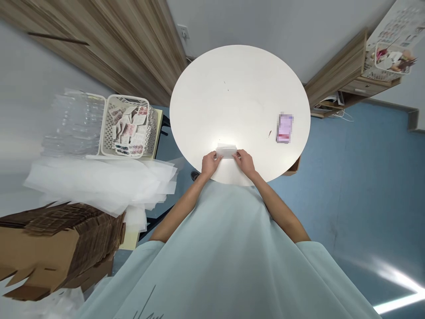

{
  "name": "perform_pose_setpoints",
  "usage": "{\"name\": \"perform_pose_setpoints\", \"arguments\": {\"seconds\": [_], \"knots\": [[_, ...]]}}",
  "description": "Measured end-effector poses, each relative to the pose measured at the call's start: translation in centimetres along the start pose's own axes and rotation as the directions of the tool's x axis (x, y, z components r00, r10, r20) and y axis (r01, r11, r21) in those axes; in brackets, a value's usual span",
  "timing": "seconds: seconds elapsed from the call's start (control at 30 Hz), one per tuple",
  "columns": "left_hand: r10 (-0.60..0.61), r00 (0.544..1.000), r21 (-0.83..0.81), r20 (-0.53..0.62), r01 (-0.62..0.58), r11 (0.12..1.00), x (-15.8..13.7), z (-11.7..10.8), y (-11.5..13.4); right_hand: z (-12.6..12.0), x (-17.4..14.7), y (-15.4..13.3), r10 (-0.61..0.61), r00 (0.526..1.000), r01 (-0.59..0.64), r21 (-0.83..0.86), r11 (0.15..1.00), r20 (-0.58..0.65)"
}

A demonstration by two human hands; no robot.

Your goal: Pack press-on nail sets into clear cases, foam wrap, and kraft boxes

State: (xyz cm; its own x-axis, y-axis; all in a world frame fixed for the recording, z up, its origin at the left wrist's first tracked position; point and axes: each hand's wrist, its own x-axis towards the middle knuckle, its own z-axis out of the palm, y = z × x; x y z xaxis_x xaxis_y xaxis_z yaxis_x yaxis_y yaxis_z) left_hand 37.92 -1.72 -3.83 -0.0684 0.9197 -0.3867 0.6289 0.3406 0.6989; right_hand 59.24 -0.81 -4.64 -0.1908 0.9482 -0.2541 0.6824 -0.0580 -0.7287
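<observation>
Near the front edge of the white round table (239, 88), a small flat whitish packet (226, 152) is held between my two hands. My left hand (210, 164) pinches its left end, thumb on the near side. At the right end, the fingers and thumb of my right hand (245, 162) are closed on it in the same way. The packet looks thin and pale, with a lighter strip along its far edge; what is in it, if anything, I cannot make out.
A pixelated pinkish-purple item (284, 128) lies on the table's right side. To the left stand a white basket (152, 128) of small printed packs, clear plastic trays (75, 124), white translucent sheets (99, 179) and folded cardboard boxes (40, 252). Wooden furniture (345, 66) stands at the right.
</observation>
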Motion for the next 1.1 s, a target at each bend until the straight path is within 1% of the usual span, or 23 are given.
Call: {"name": "perform_pose_setpoints", "arguments": {"seconds": [0.1, 0.17, 0.2, 0.23, 0.3, 0.37, 0.4, 0.43, 0.5, 0.57, 0.6, 0.7, 0.77, 0.9, 1.1], "knots": [[-0.068, 0.997, 0.004, -0.036, 0.068, 0.998, 0.9, 0.5, 0.6, 0.1, 1.3, -0.2, 0.098, 0.995, -0.096, 0.055, 0.994, -0.028], [-0.091, 0.995, 0.020, -0.042, 0.092, 0.996, 1.2, 0.7, 1.0, 0.1, 2.1, -0.4, 0.158, 0.987, -0.157, 0.047, 0.986, -0.028], [-0.098, 0.994, 0.032, -0.039, 0.100, 0.995, 1.4, 0.7, 1.1, 0.0, 2.4, -0.6, 0.159, 0.987, -0.159, 0.019, 0.987, -0.031], [-0.102, 0.994, 0.044, -0.034, 0.104, 0.994, 1.5, 0.8, 1.2, -0.2, 2.8, -0.8, 0.131, 0.991, -0.132, -0.028, 0.991, -0.035], [-0.099, 0.994, 0.061, -0.036, 0.101, 0.993, 1.6, 0.7, 1.3, -0.7, 3.4, -1.3, 0.008, 1.000, -0.010, -0.157, 0.988, -0.013], [-0.098, 0.993, 0.050, -0.069, 0.102, 0.994, 1.4, 0.7, 1.1, -1.2, 3.9, -1.8, -0.107, 0.992, 0.123, -0.276, 0.953, 0.072], [-0.107, 0.989, 0.031, -0.097, 0.111, 0.993, 1.2, 0.7, 0.9, -1.5, 4.0, -2.0, -0.133, 0.984, 0.165, -0.318, 0.934, 0.122], [-0.124, 0.984, 0.003, -0.126, 0.125, 0.992, 1.0, 0.6, 0.7, -1.7, 4.0, -2.2, -0.138, 0.977, 0.187, -0.347, 0.919, 0.162], [-0.172, 0.970, -0.063, -0.170, 0.164, 0.984, 0.4, 0.5, 0.2, -1.9, 3.7, -2.6, -0.115, 0.973, 0.185, -0.380, 0.906, 0.198], [-0.212, 0.961, -0.123, -0.176, 0.192, 0.974, 0.0, 0.4, -0.2, -1.8, 2.9, -2.8, -0.087, 0.977, 0.159, -0.389, 0.908, 0.197], [-0.217, 0.963, -0.146, -0.162, 0.194, 0.970, -0.1, 0.4, -0.4, -1.7, 2.4, -2.8, -0.075, 0.977, 0.147, -0.386, 0.911, 0.198], [-0.163, 0.983, -0.188, -0.080, 0.146, 0.971, -0.2, 0.5, -0.4, -1.2, 1.0, -3.1, -0.049, 0.977, 0.124, -0.362, 0.924, 0.208], [-0.118, 0.992, -0.197, -0.051, 0.106, 0.975, -0.1, 0.5, -0.3, -0.8, 0.4, -3.4, -0.034, 0.977, 0.106, -0.344, 0.933, 0.209], [-0.116, 0.989, -0.167, -0.086, 0.101, 0.981, -0.3, -0.2, -1.1, 0.6, -0.3, -4.9, -0.009, 0.968, 0.094, -0.331, 0.939, 0.250], [-0.153, 0.975, -0.117, -0.164, 0.134, 0.984, -1.9, -3.2, -4.7, 4.4, -0.4, -8.3, -0.059, 0.933, 0.186, -0.337, 0.923, 0.355]]}}
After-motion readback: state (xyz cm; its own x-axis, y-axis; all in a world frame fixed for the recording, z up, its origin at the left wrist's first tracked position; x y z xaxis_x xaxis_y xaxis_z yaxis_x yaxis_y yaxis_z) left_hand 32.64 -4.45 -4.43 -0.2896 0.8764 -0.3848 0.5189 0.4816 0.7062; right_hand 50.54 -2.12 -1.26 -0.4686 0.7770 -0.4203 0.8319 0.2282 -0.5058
